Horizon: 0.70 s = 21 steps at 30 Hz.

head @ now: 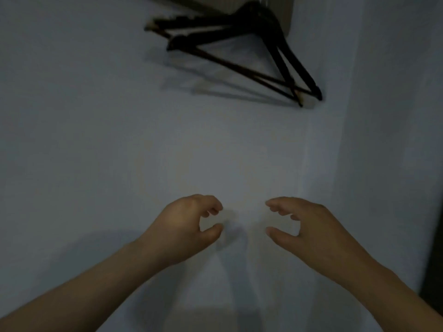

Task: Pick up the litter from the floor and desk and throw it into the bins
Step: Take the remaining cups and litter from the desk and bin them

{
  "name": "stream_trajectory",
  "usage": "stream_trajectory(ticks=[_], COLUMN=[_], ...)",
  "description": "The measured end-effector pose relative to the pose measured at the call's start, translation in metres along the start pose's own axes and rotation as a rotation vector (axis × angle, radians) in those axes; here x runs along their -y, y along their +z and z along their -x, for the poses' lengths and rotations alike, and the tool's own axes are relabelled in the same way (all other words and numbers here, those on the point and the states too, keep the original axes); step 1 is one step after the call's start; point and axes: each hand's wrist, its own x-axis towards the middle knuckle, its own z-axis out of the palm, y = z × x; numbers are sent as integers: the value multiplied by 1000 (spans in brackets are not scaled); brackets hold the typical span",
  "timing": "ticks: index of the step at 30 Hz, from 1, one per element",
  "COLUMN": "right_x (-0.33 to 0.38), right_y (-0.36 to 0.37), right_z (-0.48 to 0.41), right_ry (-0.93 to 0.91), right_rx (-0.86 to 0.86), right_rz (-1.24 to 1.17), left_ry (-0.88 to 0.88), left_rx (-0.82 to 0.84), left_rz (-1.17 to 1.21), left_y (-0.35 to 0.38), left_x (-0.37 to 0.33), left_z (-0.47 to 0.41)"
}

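My left hand point(189, 224) and my right hand point(304, 224) reach forward side by side in front of a plain pale wall point(96, 116), a small gap between them. Each hand has its fingers loosely curled, thumb apart from the fingers, and holds nothing. No litter and no bin shows in this dim view.
Dark clothes hangers point(251, 51) hang in a bunch high on the wall, right of centre, below a beige fixture point(282, 13) at the top edge. A wall corner point(309, 164) runs down the right side. A dark strip point(434, 259) lies at the far right edge.
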Motion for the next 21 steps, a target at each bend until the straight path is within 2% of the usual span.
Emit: stream_trajectory(ticks=[6,13,21], right_x=[16,60,134], right_y=[1,43,73], right_z=[-10,-15,-7], right_ry=[-203,-382,-526], right_rx=[15,123,187], right_rz=[-150,-331,-492], left_ry=[-135,-372,-549], left_rx=[-150,-127,-155], left_rz=[-144,-301,-438], left_y=[-38,-72,-126], left_x=[-14,-26,-31], left_z=[45,113,183])
